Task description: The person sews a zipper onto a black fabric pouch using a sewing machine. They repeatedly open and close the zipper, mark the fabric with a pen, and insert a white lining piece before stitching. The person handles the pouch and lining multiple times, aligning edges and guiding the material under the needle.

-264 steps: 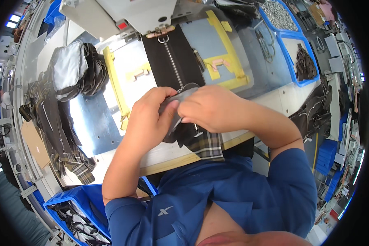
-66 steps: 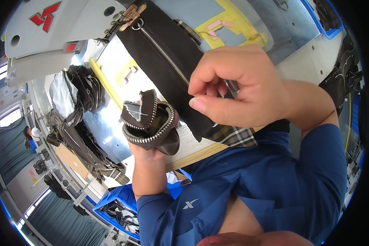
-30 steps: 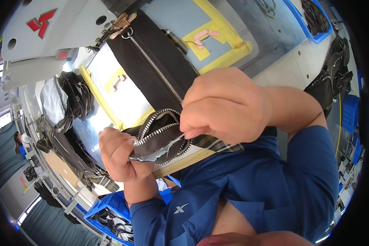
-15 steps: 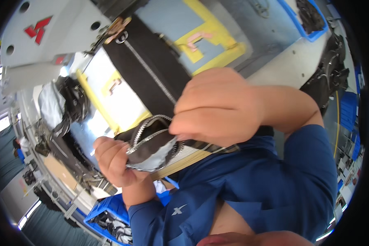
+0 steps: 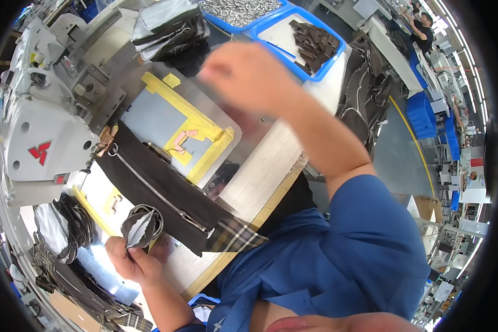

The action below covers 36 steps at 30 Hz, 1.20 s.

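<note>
Pinching the curled zip-edged piece beside the dark panel is the left hand; the right hand blurs, fingers past telling. The panel's zip is already in; the raw-edged piece looks unfinished.

Now the right hand is off the curled cloth, near a far blue tray; the left hand alone holds it.

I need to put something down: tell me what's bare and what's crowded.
Bare: the pale tabletop strip between the plaid end and the right forearm, along the yellow edge; also the blue-grey panel beside the yellow tape, except its pink pieces. Crowded: the left, with stacked dark pouches and the left hand holding a zippered piece; the far end, with blue trays.
</note>
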Tool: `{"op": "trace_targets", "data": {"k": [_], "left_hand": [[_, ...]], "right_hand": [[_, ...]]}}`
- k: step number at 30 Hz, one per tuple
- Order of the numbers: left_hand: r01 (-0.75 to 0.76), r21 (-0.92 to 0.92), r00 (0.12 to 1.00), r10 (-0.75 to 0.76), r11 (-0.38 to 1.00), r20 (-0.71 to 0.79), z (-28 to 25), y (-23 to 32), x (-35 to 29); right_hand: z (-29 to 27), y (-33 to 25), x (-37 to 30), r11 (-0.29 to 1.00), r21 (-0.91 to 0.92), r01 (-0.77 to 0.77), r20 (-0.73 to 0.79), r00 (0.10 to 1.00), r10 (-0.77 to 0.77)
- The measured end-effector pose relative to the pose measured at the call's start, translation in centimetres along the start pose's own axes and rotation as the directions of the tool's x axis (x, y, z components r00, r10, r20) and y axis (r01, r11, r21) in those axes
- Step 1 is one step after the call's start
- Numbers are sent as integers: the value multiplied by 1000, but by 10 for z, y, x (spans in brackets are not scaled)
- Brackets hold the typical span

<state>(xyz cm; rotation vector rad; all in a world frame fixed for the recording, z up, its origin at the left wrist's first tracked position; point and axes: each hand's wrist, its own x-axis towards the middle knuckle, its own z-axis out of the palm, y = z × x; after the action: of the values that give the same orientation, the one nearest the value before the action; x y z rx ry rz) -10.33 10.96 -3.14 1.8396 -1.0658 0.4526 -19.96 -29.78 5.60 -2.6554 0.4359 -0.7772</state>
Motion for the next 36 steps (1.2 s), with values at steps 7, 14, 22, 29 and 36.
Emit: {"op": "trace_targets", "data": {"k": [7, 14, 22, 29, 36], "left_hand": [[-9, 23, 999, 8, 1000, 39, 7, 12, 14], [29, 35, 996, -32, 999, 87, 2, 9, 8], [-62, 48, 998, 61, 997, 35, 7, 17, 18], [-108, 73, 994, 107, 991, 16, 10, 17, 25], [-160, 203, 975, 122, 966, 187, 12, 28, 31]], "right_hand": [[-45, 196, 20, 855, -293, -428, 177, 854, 489], [-25, 202, 14, 861, -404, -307, 367, 809, 460], [-23, 221, 16, 814, -570, -109, 385, 840, 382], [-49, 154, 3, 852, -453, -262, 121, 929, 350], [-34, -14, -18, 598, 795, -105, 210, 972, -108]]}}
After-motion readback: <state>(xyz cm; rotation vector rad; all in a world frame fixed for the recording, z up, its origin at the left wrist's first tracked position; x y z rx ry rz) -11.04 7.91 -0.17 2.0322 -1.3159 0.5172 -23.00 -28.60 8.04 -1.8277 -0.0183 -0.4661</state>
